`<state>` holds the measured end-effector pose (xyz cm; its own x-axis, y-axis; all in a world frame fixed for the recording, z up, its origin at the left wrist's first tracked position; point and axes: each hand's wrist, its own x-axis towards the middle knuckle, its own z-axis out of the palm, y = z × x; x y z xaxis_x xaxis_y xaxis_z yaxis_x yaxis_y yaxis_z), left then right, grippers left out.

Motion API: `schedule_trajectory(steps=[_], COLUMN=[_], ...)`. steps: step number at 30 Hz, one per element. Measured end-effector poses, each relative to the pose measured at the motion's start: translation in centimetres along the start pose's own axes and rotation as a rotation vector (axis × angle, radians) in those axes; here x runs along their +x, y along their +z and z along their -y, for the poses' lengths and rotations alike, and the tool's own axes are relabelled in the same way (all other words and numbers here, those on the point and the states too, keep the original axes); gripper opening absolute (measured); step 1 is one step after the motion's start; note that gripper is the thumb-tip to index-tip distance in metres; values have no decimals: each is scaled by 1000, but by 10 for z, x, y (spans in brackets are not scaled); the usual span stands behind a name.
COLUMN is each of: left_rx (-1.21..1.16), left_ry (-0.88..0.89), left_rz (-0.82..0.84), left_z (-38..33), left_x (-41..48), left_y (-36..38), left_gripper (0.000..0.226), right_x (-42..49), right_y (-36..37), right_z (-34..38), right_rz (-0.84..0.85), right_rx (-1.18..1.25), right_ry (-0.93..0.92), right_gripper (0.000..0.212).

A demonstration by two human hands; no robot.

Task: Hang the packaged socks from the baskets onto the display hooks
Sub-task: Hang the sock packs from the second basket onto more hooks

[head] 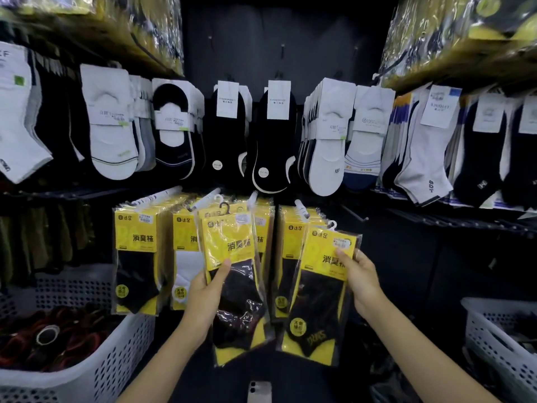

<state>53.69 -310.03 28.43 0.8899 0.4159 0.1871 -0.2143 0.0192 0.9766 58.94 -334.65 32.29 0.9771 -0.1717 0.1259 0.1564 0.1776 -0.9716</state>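
My left hand grips one yellow pack by its edge, and my right hand pinches a second pack. Both are up against the hung rows. I'd hang one at a time: level its hanger loop, then slide it fully onto a hook.

One head-worn wide-angle view, close in, faces forward and slightly down at a sock display wall filling the frame.
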Motion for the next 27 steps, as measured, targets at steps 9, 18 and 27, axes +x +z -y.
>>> schedule_trajectory(steps=[9, 18, 27], left_rx=[10, -2, 80], left_ry=[-21, -37, 53], left_rz=[-70, 14, 19], left_z=[1, -6, -12], left_x=[24, 24, -2], left_y=[-15, -5, 25], left_gripper=[73, 77, 28], right_x=[48, 77, -5], right_y=[35, 43, 49], right_z=[-8, -28, -14], right_rz=[135, -395, 205], right_rx=[-152, -284, -124], right_ry=[-87, 71, -20], right_gripper=[14, 31, 26])
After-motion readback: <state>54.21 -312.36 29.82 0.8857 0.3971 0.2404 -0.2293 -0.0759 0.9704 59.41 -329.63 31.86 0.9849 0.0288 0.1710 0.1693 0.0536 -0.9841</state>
